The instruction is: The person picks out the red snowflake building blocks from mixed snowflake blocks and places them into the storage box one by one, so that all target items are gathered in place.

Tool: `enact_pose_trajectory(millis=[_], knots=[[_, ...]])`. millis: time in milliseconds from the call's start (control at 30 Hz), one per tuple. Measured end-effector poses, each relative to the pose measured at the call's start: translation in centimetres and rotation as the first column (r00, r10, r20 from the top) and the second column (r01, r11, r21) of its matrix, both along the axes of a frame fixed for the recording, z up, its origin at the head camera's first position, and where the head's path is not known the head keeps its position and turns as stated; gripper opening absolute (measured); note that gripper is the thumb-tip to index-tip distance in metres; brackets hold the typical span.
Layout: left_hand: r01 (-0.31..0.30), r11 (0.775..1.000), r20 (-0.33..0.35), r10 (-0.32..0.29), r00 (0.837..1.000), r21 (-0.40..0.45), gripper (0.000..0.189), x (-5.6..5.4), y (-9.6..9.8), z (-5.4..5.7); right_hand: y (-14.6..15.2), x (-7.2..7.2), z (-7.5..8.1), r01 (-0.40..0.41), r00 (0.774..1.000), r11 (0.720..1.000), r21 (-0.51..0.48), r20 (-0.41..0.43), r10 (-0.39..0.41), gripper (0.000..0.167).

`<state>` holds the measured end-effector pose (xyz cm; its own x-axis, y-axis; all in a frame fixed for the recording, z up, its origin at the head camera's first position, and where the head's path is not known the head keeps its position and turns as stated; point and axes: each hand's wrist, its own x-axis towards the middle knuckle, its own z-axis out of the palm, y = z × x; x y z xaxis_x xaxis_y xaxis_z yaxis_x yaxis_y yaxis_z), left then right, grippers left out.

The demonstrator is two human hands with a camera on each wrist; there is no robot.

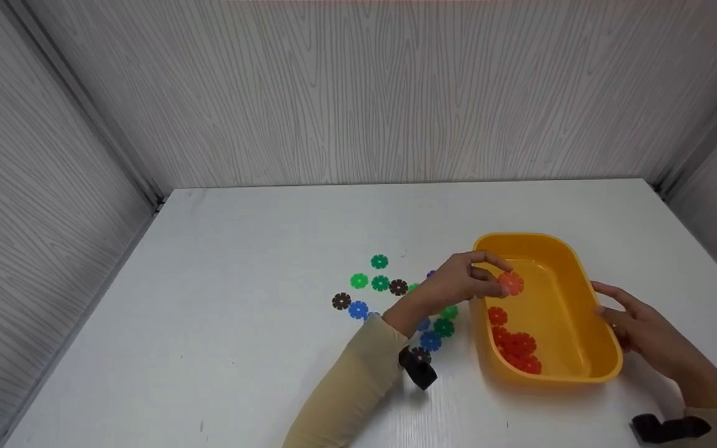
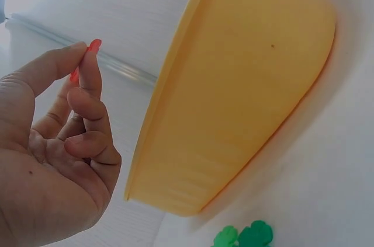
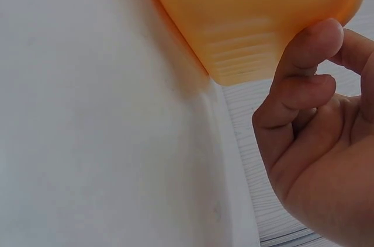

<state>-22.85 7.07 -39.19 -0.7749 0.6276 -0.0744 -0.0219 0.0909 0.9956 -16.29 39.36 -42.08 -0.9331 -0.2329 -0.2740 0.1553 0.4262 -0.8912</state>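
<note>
Over the left side of the yellow plastic tub [image 1: 548, 249], my left hand [image 1: 452, 283] pinches a red flower-shaped disc [image 1: 511, 284] between thumb and fingertips. Edge-on, that disc [image 2: 95, 45] shows as a thin red strip in the left wrist view. My right hand [image 1: 645, 330] grips the tub's right rim, the thumb at the edge and the fingers against the outer wall. In the right wrist view, curled fingers [image 3: 318, 39] touch the tub wall [image 3: 245, 25]. Several red discs [image 1: 517, 348] lie inside the tub, heaped near its front left corner.
Left of the tub, several green, blue and dark brown flower discs [image 1: 380, 283] lie scattered on the white table [image 1: 240, 280]. My left forearm [image 1: 352, 386] hides part of them. Wood-grain panels [image 1: 358, 93] stand behind the table and at both sides.
</note>
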Motion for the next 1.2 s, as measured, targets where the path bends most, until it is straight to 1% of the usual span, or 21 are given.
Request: enact_pose_trajectory(millis=[133,300,567,733,967,1200], knots=[[0.014,1.0,-0.007,-0.014,1.0,-0.018,0.024,0.7,0.5,0.2,0.0,0.0,0.0,-0.001,1.0,1.0,-0.011,0.001,0.001,0.05],[0.025,0.999,-0.006,-0.025,1.0,-0.04,0.025,1.3,1.1,0.4,-0.2,0.0,0.1,0.004,1.0,1.0,-0.002,0.006,-0.004,0.053],[0.074,0.996,-0.016,-0.075,0.997,-0.045,0.025,2.0,2.1,0.7,-0.2,-0.1,0.1,0.016,1.0,1.0,0.02,0.021,-0.016,0.056],[0.104,0.993,-0.017,-0.105,0.994,-0.054,0.026,2.4,2.6,0.6,-0.2,-0.1,0.1,0.017,0.999,1.0,0.025,0.029,-0.018,0.056],[0.084,0.992,-0.005,-0.085,0.996,-0.098,0.026,2.7,3.1,0.3,-0.4,-0.1,0.4,0.043,0.998,0.996,0.076,0.051,-0.047,0.067],[0.072,0.988,-0.014,-0.075,0.997,-0.133,0.025,2.9,3.3,0.3,-0.3,-0.2,0.3,0.053,0.996,0.995,0.085,0.063,-0.059,0.069]])
